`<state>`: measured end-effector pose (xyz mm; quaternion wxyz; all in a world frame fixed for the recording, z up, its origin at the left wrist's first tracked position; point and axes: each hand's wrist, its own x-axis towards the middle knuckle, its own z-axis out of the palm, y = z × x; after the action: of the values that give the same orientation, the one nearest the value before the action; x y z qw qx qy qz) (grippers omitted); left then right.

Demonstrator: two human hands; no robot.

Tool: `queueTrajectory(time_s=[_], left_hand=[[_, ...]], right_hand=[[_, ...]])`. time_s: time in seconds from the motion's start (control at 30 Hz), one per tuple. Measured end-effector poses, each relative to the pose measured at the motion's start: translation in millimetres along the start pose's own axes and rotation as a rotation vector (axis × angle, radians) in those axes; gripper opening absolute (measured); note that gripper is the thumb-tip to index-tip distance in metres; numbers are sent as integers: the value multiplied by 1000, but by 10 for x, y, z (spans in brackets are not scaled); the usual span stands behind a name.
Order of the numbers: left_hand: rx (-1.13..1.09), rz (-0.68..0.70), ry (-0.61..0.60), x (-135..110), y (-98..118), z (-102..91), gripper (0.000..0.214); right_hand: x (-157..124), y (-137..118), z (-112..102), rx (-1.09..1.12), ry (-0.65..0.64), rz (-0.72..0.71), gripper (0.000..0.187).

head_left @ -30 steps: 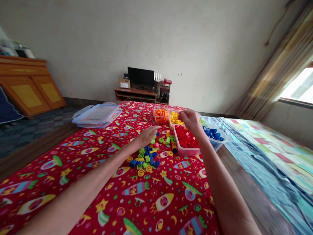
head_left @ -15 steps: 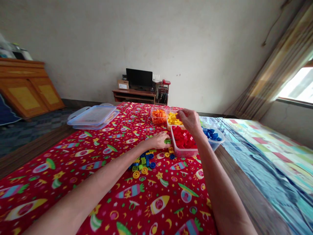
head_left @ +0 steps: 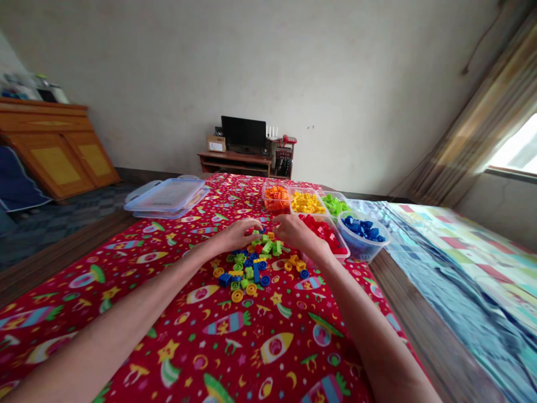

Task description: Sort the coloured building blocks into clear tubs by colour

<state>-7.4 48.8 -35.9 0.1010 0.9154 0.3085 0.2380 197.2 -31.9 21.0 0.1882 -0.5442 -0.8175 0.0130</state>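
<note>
A pile of mixed toy building bricks (head_left: 249, 273) in green, blue and yellow, some shaped like round wheels, lies on the red patterned cloth (head_left: 201, 358). My left hand (head_left: 239, 235) is at the pile's far left side, its fingers curved and slightly apart beside the bricks. Across from it, my right hand (head_left: 297, 230) reaches over the far right side of the pile, fingers bent and apart, near some green bricks (head_left: 272, 247). The red-brick box (head_left: 344, 253) stands just right of that hand and is partly hidden by it. A few yellow bricks (head_left: 294, 262) lie below the right wrist.
Behind stand clear boxes of orange bricks (head_left: 276, 196), yellow bricks (head_left: 307, 202) and green bricks (head_left: 334, 204). A round tub of blue bricks (head_left: 363, 228) is at the right. Stacked plastic lids (head_left: 168, 196) lie at the left. Wooden board (head_left: 423, 313) borders the cloth.
My right hand has come down from over the yellow-brick box to the pile. My left hand has shifted left, away from the red-brick box. The view has turned slightly left.
</note>
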Motion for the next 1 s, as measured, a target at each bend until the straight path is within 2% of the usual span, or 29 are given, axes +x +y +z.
queueTrajectory(time_s=[0.13,0.2,0.4,0.53,0.6,0.67,0.83,1.0], left_hand=[[49,-154,135,-205,-301,14,27],[59,-179,148,-273,-405,73,28],[98,-72,176,-305,-465,242,29],[113,-39,185,-309,-475,280,28],[122,-34,192,-318,-484,292,28],[133,-38,202,-324,-488,303,29],[149,-61,210,-318,-477,320,29],[136,-57,214,-323,-478,311,28]], right_hand=[[-72,-100,195,-78,-255,-50,36],[-85,-111,251,-104,-302,-70,37],[-60,34,347,-141,-187,-167,30],[-19,121,346,-150,-16,-98,19],[-1,119,371,-153,23,-63,18],[1,100,429,-168,6,-87,17],[-57,93,599,-208,-66,-260,16],[-39,83,584,-40,-67,-90,10]])
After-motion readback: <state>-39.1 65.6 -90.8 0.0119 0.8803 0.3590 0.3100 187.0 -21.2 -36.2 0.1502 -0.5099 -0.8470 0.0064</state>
